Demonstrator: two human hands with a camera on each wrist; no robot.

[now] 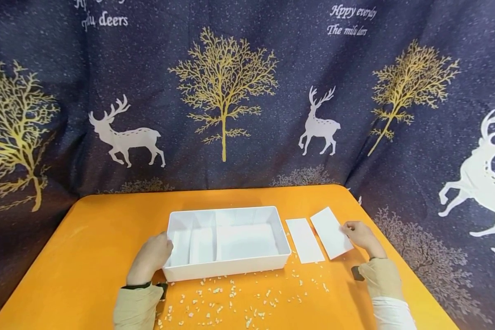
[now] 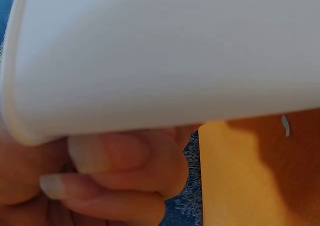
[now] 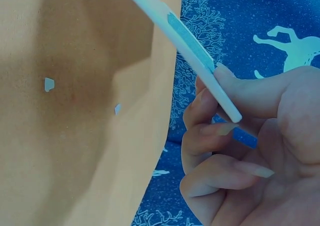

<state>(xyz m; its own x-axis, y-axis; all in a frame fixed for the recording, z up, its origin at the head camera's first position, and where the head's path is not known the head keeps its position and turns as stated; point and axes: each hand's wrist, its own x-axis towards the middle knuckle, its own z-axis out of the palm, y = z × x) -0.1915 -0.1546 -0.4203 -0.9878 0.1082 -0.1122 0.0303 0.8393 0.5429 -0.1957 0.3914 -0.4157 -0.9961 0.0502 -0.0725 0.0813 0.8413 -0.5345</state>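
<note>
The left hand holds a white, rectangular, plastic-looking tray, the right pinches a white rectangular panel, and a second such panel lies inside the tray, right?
No: the second panel lies on the orange table, between the tray and the pinched panel in the right hand, as the head view shows. The rest stands.

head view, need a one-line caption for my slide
Left hand grips a divided white tray while the right hand pinches a white panel, orange table below.

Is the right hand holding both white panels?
No, the right hand pinches only the outer panel, while the inner panel lies apart from it, beside the tray.
</note>
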